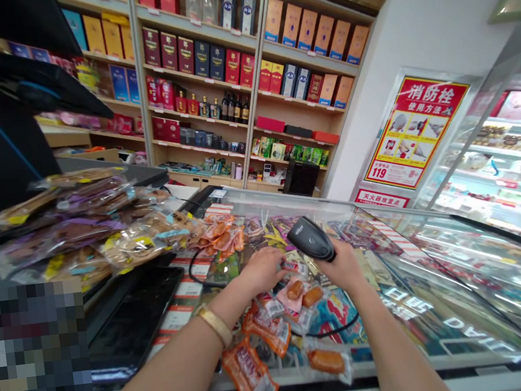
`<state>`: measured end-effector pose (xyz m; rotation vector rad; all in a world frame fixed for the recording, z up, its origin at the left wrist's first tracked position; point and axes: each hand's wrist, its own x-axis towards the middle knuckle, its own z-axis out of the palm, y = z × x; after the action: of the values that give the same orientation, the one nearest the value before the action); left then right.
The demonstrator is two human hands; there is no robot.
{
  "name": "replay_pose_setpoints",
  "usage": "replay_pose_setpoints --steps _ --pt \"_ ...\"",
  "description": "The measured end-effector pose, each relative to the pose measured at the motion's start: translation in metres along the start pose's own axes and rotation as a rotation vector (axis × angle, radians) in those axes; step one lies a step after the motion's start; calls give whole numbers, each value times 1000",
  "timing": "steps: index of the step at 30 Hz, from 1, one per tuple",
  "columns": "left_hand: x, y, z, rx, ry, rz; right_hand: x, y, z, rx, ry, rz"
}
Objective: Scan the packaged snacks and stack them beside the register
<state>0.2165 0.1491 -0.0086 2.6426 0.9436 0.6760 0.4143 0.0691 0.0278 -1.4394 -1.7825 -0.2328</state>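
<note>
The right hand (344, 265) was closed around the grip of a black handheld scanner (310, 239), held above the glass counter (450, 331). The left hand (263, 268), its fingers bent, was just left of it at a small clear packet with a red label (293, 267); I could not tell whether it gripped that packet. Just nearer, a clear packet with two brown pieces (304, 295) lay beneath the hands. Nearer still were two orange packets (252, 380) and, to their right, a packet with one brown sausage (326, 362). A black cable (335, 332) curved between them. Farther left lay a cluster of orange packets (221, 232), with a heap of brown packets (141, 240) left of that. Shelves of boxes (217, 59) stood far off, and a red-and-yellow poster (415, 131) hung at far right.
</note>
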Motion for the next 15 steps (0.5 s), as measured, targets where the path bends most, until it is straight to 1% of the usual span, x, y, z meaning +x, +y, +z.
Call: replay_pose_setpoints --steps 3,7,12,14,15 --pt "-2 1 0 -67 43 -64 0 0 0 -1 -11 0" --pt "-1 -4 -2 -306 146 -154 0 3 0 2 -8 17" --pt "5 -15 -18 -682 403 -304 0 5 0 9 -11 11" --pt "7 -18 -26 -764 483 -333 0 2 0 21 -50 3" --pt "7 -20 -29 -764 518 -331 0 1 0 23 -78 -5"
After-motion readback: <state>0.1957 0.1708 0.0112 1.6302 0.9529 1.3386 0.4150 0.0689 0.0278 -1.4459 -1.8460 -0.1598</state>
